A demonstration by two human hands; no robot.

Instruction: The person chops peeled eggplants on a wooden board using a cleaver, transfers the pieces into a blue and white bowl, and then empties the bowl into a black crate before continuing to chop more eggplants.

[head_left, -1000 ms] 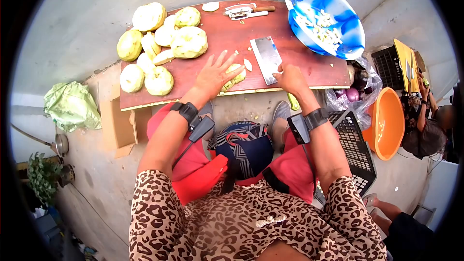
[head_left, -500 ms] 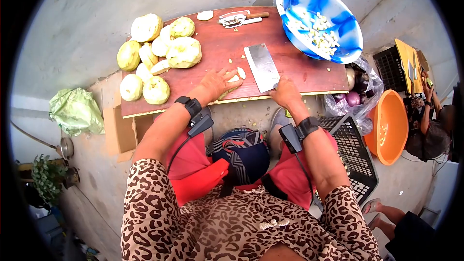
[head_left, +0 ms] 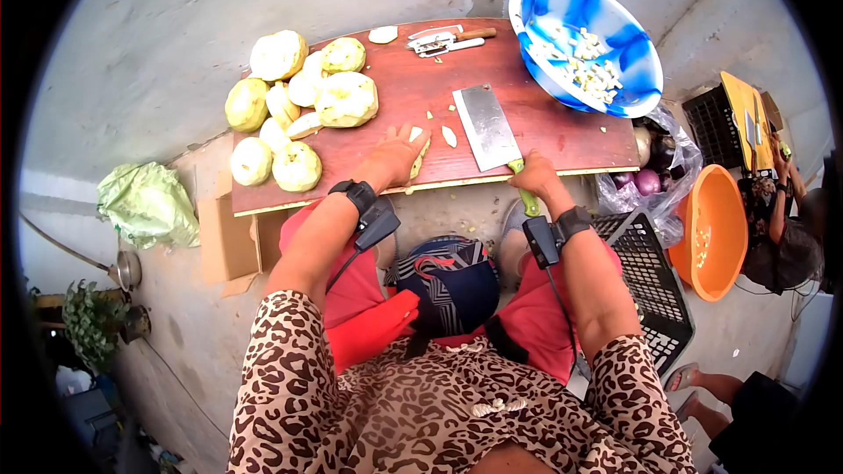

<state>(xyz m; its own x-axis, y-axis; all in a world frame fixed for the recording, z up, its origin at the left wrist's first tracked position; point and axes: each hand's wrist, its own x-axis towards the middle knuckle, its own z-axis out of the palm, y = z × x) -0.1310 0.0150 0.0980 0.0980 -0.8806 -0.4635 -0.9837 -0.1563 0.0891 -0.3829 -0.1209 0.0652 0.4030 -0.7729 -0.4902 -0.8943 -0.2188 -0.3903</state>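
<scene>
My left hand [head_left: 392, 158] rests near the front edge of the red-brown board [head_left: 369, 180], its fingers closed over a peeled eggplant slice [head_left: 420, 158]. My right hand [head_left: 534, 175] is shut on the green handle of a cleaver [head_left: 487, 127], whose broad blade lies flat-side up over the board, apart from the slice. A thin pale sliver [head_left: 449, 136] sits between the left hand and the blade. Several round peeled eggplants [head_left: 347, 99], pale yellow-green, are grouped at the board's left.
A blue-and-white basin [head_left: 634, 61] with diced pieces stands at the back right. Peelers [head_left: 439, 42] lie at the back edge. To the right are a plastic bag of purple vegetables [head_left: 647, 182], a black crate [head_left: 650, 272] and an orange basin [head_left: 733, 237]. Another person's hand [head_left: 779, 154] works farther right.
The view has shifted slightly, moving the scene right. My left hand has eased back, exposing more of the slice. My right hand has turned a little, and the cleaver's green handle now shows.
</scene>
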